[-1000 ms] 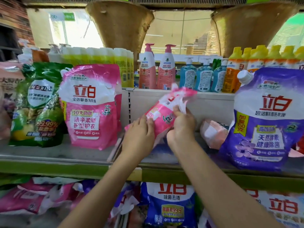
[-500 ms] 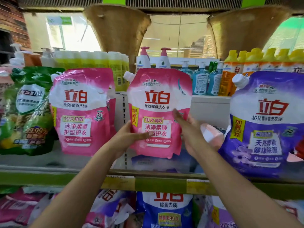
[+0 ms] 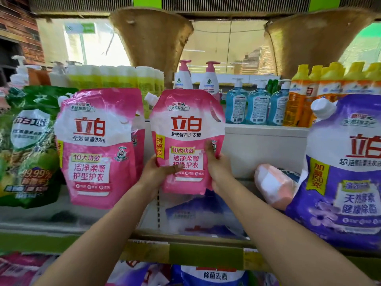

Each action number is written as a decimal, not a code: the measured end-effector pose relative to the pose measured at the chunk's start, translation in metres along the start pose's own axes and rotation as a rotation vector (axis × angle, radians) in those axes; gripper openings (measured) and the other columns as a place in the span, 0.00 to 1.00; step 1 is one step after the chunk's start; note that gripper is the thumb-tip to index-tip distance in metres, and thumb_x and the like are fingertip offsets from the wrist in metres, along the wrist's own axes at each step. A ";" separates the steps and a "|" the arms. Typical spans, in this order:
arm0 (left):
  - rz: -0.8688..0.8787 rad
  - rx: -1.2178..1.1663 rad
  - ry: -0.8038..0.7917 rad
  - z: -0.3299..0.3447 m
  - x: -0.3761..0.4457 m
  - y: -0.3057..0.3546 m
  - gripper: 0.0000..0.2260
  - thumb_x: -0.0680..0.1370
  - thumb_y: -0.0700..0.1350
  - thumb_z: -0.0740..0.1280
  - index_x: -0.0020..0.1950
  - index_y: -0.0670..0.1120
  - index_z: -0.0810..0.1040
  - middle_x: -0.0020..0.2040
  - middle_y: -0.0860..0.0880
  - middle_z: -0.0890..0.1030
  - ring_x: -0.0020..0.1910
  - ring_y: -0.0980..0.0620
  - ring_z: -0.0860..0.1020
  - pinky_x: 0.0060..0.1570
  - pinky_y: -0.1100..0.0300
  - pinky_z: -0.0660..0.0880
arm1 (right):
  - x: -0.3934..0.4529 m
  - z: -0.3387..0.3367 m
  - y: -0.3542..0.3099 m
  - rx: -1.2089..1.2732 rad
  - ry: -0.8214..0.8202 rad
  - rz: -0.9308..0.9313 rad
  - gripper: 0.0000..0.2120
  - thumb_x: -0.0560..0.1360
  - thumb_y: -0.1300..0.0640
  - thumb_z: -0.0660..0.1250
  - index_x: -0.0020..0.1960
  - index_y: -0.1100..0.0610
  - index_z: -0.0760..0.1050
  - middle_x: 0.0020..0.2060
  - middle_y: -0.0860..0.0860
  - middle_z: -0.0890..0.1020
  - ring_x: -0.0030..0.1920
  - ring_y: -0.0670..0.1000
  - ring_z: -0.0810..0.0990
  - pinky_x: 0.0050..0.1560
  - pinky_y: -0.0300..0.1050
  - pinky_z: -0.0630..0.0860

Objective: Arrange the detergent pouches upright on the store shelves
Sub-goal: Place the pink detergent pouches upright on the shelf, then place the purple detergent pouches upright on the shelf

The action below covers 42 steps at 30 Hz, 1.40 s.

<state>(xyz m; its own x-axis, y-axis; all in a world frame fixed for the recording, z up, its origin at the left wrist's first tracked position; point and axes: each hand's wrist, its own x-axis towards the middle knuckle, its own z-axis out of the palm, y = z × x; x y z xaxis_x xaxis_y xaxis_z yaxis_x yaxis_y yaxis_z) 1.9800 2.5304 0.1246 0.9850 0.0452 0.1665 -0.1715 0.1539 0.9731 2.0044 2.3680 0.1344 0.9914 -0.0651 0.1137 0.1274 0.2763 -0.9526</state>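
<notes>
Held upright above the shelf (image 3: 61, 240): pink pouch (image 3: 186, 131), left hand (image 3: 156, 174) gripping its lower left edge, thumb across the front, right hand (image 3: 219, 169) clamped on its lower right edge. Stood just left, a second pink pouch (image 3: 97, 145). Stood at right, purple pouch (image 3: 346, 172). Lay flat below, blue pouch (image 3: 202, 215).

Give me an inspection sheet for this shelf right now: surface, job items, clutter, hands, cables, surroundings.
Surface: grey metal shelf with green front edge.
Job's things: pink spouted detergent pouch held upright above the shelf; matching pink pouch standing at left; green pouch far left; large purple pouch at right.
Clutter: pale pink pouch lying tipped; blue pouch lying flat.
Hands: left hand and right hand grip the held pouch's lower sides.
Cables: nothing seen.
Surroundings: pump bottles behind; more pouches below.
</notes>
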 end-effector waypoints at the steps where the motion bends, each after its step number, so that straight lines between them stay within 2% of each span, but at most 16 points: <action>1: 0.002 0.000 0.002 0.000 0.004 0.000 0.22 0.62 0.39 0.77 0.54 0.42 0.78 0.51 0.42 0.85 0.50 0.41 0.84 0.55 0.39 0.78 | 0.004 0.002 0.001 0.003 0.010 0.000 0.28 0.63 0.31 0.68 0.47 0.55 0.79 0.37 0.52 0.88 0.38 0.54 0.88 0.41 0.53 0.84; 6: 0.049 0.048 0.008 0.002 0.011 -0.003 0.24 0.63 0.42 0.77 0.58 0.42 0.77 0.54 0.43 0.85 0.52 0.42 0.84 0.56 0.38 0.77 | 0.020 0.003 0.009 -0.021 0.066 -0.022 0.28 0.64 0.30 0.68 0.46 0.55 0.80 0.38 0.51 0.88 0.37 0.53 0.87 0.41 0.51 0.85; 10: 0.070 0.075 0.023 0.006 0.017 -0.005 0.20 0.69 0.37 0.75 0.59 0.41 0.76 0.55 0.42 0.84 0.53 0.43 0.83 0.56 0.40 0.78 | 0.025 0.000 0.009 -0.048 0.072 -0.044 0.29 0.62 0.29 0.67 0.45 0.54 0.80 0.37 0.49 0.88 0.37 0.52 0.87 0.41 0.50 0.84; 14: 0.068 0.042 0.052 0.007 0.023 -0.006 0.16 0.70 0.33 0.74 0.55 0.44 0.77 0.57 0.40 0.83 0.54 0.42 0.83 0.56 0.42 0.78 | 0.027 0.001 0.009 -0.073 0.100 -0.043 0.24 0.69 0.33 0.69 0.44 0.55 0.79 0.38 0.51 0.88 0.37 0.52 0.87 0.39 0.49 0.84; 20: 0.048 0.126 0.133 0.011 0.017 -0.002 0.26 0.66 0.39 0.77 0.62 0.41 0.73 0.58 0.43 0.82 0.57 0.40 0.81 0.55 0.43 0.78 | 0.014 -0.004 0.002 -0.262 0.195 -0.131 0.27 0.70 0.33 0.69 0.49 0.57 0.78 0.48 0.53 0.86 0.45 0.52 0.85 0.49 0.50 0.82; 23: 0.018 0.464 0.448 0.021 0.006 0.003 0.39 0.65 0.49 0.80 0.68 0.40 0.64 0.68 0.40 0.70 0.70 0.38 0.66 0.70 0.40 0.64 | -0.004 -0.006 -0.013 -0.311 0.218 -0.153 0.26 0.73 0.36 0.69 0.57 0.57 0.75 0.57 0.52 0.81 0.54 0.52 0.82 0.56 0.50 0.80; 25: 0.031 0.523 0.520 0.040 -0.013 0.006 0.42 0.69 0.51 0.78 0.73 0.38 0.58 0.73 0.37 0.60 0.75 0.37 0.55 0.73 0.42 0.54 | -0.023 -0.012 -0.026 -0.316 0.227 -0.215 0.22 0.77 0.40 0.66 0.60 0.55 0.74 0.59 0.50 0.79 0.55 0.47 0.79 0.51 0.39 0.76; 27: 0.076 0.436 0.444 0.067 -0.033 0.007 0.35 0.74 0.51 0.73 0.73 0.39 0.59 0.73 0.37 0.61 0.75 0.38 0.56 0.74 0.45 0.54 | -0.047 -0.023 -0.041 -0.289 0.214 -0.323 0.11 0.80 0.46 0.64 0.57 0.52 0.75 0.55 0.46 0.81 0.51 0.42 0.77 0.46 0.31 0.71; 29: 0.102 0.331 0.307 0.096 -0.050 0.005 0.26 0.77 0.52 0.68 0.70 0.41 0.65 0.69 0.40 0.66 0.71 0.41 0.63 0.72 0.46 0.60 | -0.075 -0.037 -0.059 -0.242 0.179 -0.399 0.04 0.81 0.51 0.63 0.50 0.48 0.76 0.49 0.42 0.81 0.52 0.43 0.78 0.54 0.36 0.74; 31: 0.134 0.332 0.186 0.125 -0.068 0.002 0.21 0.79 0.51 0.65 0.68 0.42 0.68 0.67 0.41 0.67 0.68 0.44 0.66 0.70 0.48 0.64 | -0.104 -0.053 -0.079 -0.181 0.155 -0.473 0.06 0.81 0.54 0.64 0.46 0.48 0.77 0.46 0.43 0.82 0.53 0.46 0.80 0.57 0.43 0.76; 32: 0.162 0.310 0.123 0.138 -0.077 0.000 0.18 0.80 0.50 0.64 0.66 0.42 0.70 0.66 0.42 0.70 0.65 0.45 0.69 0.67 0.53 0.68 | -0.118 -0.063 -0.088 -0.139 0.149 -0.519 0.07 0.81 0.55 0.64 0.46 0.49 0.78 0.44 0.44 0.83 0.51 0.47 0.82 0.56 0.43 0.78; 34: 0.205 0.189 -0.046 0.163 -0.095 -0.001 0.10 0.81 0.48 0.64 0.59 0.44 0.74 0.56 0.46 0.77 0.54 0.52 0.75 0.52 0.70 0.73 | -0.143 -0.090 -0.103 -0.108 0.172 -0.630 0.07 0.81 0.57 0.63 0.47 0.51 0.79 0.42 0.48 0.85 0.48 0.48 0.84 0.49 0.40 0.81; 36: 0.229 0.091 -0.181 0.186 -0.109 -0.005 0.04 0.80 0.45 0.65 0.53 0.47 0.76 0.49 0.51 0.80 0.50 0.54 0.77 0.47 0.72 0.73 | -0.162 -0.124 -0.112 -0.120 0.305 -0.740 0.07 0.81 0.58 0.64 0.47 0.51 0.79 0.41 0.49 0.85 0.44 0.50 0.84 0.46 0.41 0.82; 38: 0.235 0.096 -0.285 0.204 -0.116 -0.011 0.10 0.78 0.45 0.68 0.57 0.46 0.74 0.54 0.49 0.80 0.54 0.55 0.78 0.55 0.64 0.75 | -0.170 -0.161 -0.114 -0.141 0.525 -0.815 0.06 0.79 0.58 0.66 0.46 0.47 0.76 0.43 0.48 0.83 0.44 0.47 0.82 0.48 0.45 0.80; 40: 0.232 0.098 -0.393 0.219 -0.121 -0.016 0.19 0.75 0.44 0.72 0.62 0.45 0.70 0.58 0.50 0.79 0.53 0.64 0.79 0.51 0.67 0.77 | -0.167 -0.201 -0.112 -0.163 0.693 -0.792 0.07 0.78 0.56 0.69 0.50 0.46 0.72 0.49 0.49 0.80 0.48 0.45 0.79 0.52 0.46 0.77; 42: 0.227 0.090 -0.437 0.232 -0.123 -0.020 0.25 0.70 0.41 0.76 0.63 0.48 0.69 0.58 0.51 0.80 0.51 0.62 0.81 0.49 0.63 0.80 | -0.160 -0.234 -0.105 -0.181 0.705 -0.630 0.15 0.76 0.50 0.72 0.57 0.49 0.68 0.57 0.52 0.78 0.56 0.49 0.79 0.55 0.48 0.77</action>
<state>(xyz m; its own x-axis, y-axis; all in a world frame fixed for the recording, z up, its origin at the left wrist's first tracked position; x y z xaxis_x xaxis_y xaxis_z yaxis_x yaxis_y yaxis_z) 1.8666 2.2927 0.1222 0.8418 -0.3535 0.4080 -0.3989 0.1019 0.9113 1.8253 2.1250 0.1504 0.4888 -0.7286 0.4799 0.5648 -0.1549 -0.8105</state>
